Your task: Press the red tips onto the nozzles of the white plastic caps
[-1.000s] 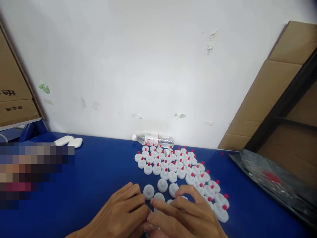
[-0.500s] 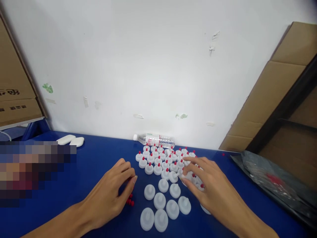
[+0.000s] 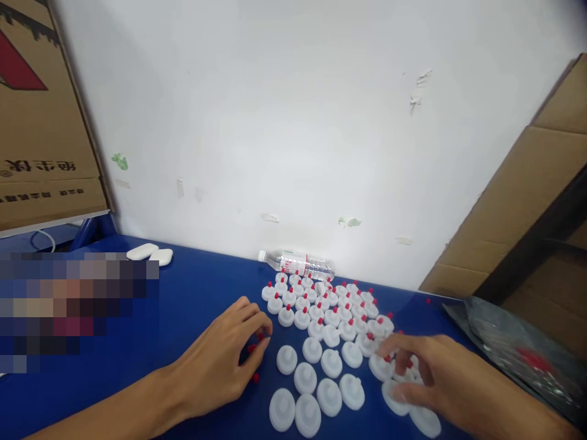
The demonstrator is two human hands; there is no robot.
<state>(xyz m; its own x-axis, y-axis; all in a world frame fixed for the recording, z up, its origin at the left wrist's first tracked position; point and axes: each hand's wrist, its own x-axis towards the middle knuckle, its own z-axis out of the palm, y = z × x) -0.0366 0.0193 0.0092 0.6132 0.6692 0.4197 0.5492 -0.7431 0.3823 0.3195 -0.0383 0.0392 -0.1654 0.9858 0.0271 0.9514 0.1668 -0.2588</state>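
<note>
- A cardboard box [image 3: 41, 122] stands at the far left edge of the blue tabletop [image 3: 183, 305]. Two white oblong pieces [image 3: 149, 252] lie side by side near the wall behind.
- My left hand [image 3: 220, 360] rests palm-down on the tabletop, just left of the caps. Its grip is half-closed, with the fingers curled in over a few loose red plugs [image 3: 252, 349]. The fingertips touch them, but I cannot tell whether one is actually pinched. One more plug lies free just beside my little finger.
- Right beside that hand sit the plain white caps [image 3: 312, 379], bare stems up, in a tight bunch and touching one another.
- Behind them the red-tipped caps [image 3: 321, 305] stand packed in rows that reach back towards the wall.
- A clear water bottle [image 3: 298, 264] lies on its side against the wall, touching the rearmost row.
- My right hand [image 3: 435, 379] comes in from the right and lies over the caps at the right end of the bunch. Its fingers [image 3: 398, 357] are bent and spread across several red-tipped ones, and the thumb rests on a white cap. Blur hides whether this grip is closed on any of them.
- A crumpled grey plastic bag [image 3: 518, 348] lies at the far right of the tabletop.
- Cardboard sheets [image 3: 518, 201] lean against the wall above it.
</note>
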